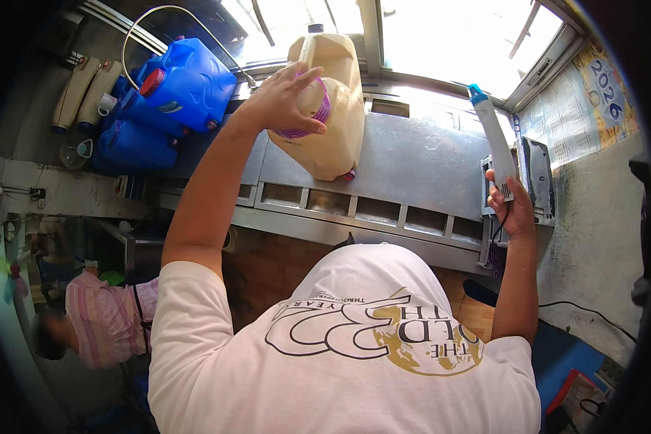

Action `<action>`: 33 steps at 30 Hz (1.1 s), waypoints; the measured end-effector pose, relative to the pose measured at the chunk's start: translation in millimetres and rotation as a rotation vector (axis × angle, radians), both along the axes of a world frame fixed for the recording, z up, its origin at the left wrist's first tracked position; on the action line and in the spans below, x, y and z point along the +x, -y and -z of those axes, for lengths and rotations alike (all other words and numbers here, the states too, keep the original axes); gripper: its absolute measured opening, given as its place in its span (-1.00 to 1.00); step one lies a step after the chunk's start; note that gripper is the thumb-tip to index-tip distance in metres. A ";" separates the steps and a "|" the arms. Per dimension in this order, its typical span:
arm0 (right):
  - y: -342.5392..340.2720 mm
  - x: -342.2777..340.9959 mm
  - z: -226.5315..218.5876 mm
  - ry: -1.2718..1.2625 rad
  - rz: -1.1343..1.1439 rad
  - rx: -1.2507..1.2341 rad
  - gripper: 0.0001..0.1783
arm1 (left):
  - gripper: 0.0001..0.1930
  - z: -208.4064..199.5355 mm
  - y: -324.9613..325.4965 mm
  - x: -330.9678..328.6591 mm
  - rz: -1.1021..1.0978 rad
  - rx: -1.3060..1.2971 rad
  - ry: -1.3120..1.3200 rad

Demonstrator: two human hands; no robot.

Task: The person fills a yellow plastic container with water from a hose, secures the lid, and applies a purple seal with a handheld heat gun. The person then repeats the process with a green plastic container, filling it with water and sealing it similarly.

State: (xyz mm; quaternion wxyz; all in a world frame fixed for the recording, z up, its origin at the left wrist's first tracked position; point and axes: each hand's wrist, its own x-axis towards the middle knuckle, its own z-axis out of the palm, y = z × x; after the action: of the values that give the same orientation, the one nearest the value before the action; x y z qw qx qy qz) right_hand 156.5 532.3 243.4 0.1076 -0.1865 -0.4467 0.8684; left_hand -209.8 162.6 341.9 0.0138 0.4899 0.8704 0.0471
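A big cream plastic water jug (336, 141) stands on the metal counter, with a dark cap on top and a small red plug at its lower end. Purple-printed clear film (321, 108) wraps a round part on its front. My left hand (282, 105) is spread over that film, thumb and fingers apart; whether it presses on the jug is hard to tell. Well to the right, my right hand (512, 206) is wrapped round the lower end of a long white corded hand tool (493, 137). Its blue tip points up and away from me, apart from the jug.
Several blue jugs (195, 83), one with a red cap, crowd the back left beside two beige bottle-shaped things (87, 90). The metal counter (412, 155) has open slots along its front. At left is another person (108, 318). A black cord (593, 311) hangs along the right wall.
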 end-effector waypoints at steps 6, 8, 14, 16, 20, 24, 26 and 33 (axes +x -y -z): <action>53.3 -51.6 -25.1 -0.056 -0.454 -0.083 -0.12 | 0.24 -29.1 -15.1 6.8 -0.094 -0.235 0.122; 64.5 -63.9 -32.0 -0.033 -0.502 -0.032 -0.08 | 0.23 -31.1 -15.7 5.3 -0.117 -0.256 0.153; 69.0 -91.0 -36.4 0.040 -0.592 0.020 0.01 | 0.21 -36.7 -20.3 4.9 -0.145 -0.257 0.220; 67.8 -97.1 -32.1 0.053 -0.589 0.092 0.04 | 0.20 -39.4 -21.9 7.3 -0.156 -0.263 0.223; 65.6 -110.5 -32.4 0.090 -0.596 0.205 0.08 | 0.19 -41.8 -23.2 7.3 -0.188 -0.263 0.261; 60.4 -120.2 -36.5 0.037 -0.617 0.171 0.05 | 0.18 -45.8 -26.0 10.5 -0.226 -0.283 0.279; 59.0 -124.6 -40.1 0.017 -0.625 0.178 0.03 | 0.18 -44.1 -25.3 8.6 -0.226 -0.281 0.273; 54.5 -135.3 -44.0 0.028 -0.633 0.219 0.02 | 0.15 -42.0 -27.1 6.4 -0.242 -0.282 0.290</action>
State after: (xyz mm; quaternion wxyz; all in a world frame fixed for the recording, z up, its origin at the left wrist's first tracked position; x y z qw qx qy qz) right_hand 21.2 477.8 287.4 -0.1546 -0.0378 -0.5744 0.8030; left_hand -203.4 189.7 383.9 0.2012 0.3631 0.9097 -0.0039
